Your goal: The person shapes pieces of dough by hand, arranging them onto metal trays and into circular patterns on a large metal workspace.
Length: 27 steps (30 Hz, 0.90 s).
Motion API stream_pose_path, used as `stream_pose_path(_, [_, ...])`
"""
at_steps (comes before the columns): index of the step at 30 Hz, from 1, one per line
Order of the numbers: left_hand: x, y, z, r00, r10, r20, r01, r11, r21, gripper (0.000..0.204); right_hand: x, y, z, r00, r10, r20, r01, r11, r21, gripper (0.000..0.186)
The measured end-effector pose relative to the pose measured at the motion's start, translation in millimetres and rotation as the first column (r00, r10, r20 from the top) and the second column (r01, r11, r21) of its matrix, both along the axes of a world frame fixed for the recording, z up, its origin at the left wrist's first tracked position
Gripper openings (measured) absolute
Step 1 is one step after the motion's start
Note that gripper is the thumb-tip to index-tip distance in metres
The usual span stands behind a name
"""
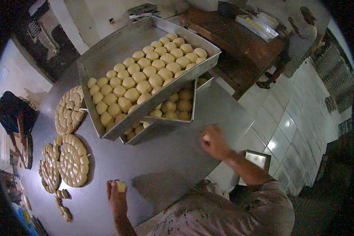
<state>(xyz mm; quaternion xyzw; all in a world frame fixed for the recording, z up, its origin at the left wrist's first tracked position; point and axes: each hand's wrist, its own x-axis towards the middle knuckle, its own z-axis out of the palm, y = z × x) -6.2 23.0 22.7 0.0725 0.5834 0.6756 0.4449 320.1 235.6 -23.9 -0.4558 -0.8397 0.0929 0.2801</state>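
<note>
Low in the view, my left hand [116,196] is closed around a small piece of yellowish dough [121,187], just above the metal table [153,161]. My right hand [215,143] is curled closed over the table's right part, in front of the stacked trays. A pale bit shows at its fingers, too small to name. Beyond my hands, a large metal tray [161,92] stands with rows of smooth dough balls [132,94] in it; its far left part shows bare metal. Beneath it, crosswise, sit more trays with dough balls [169,106], partly hidden.
Flat rounds of dough pieces [73,160] lie on the table's left, with a few loose strips [62,206] nearby. At far left a person [13,114] handles a round pan [27,152]. A wooden table [240,39] and another person [303,37] are at the back right.
</note>
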Motion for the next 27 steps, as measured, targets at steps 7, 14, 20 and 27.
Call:
stream_pose_path(7, [54.7, 36.7, -16.0, 0.989, -0.062, -0.135, 0.068, 0.997, 0.044, 0.022, 9.7, 55.7, -5.7, 0.995, -0.100, 0.004, 0.099, 0.993, 0.057, 0.022])
stream_pose_path(14, [65.4, 59.8, -1.3, 0.928, -0.196, -0.318, 0.172, 0.980, -0.101, 0.015, 65.2, 101.6, -22.2, 0.948, -0.317, 0.030, 0.306, 0.933, 0.188, 0.020])
stream_pose_path(20, [33.4, 22.6, -6.8, 0.980, -0.015, -0.199, 0.026, 0.998, 0.052, 0.024, 94.4, 44.6, 24.9, 1.000, 0.011, 0.018, -0.010, 0.998, -0.065, 0.023])
stream_pose_path(27, [20.0, -37.6, -19.9, 0.960, 0.212, -0.184, -0.209, 0.977, 0.035, 0.025, -38.4, 109.2, 198.6, 0.632, 0.138, -0.762, -0.271, 0.961, -0.051, 0.033])
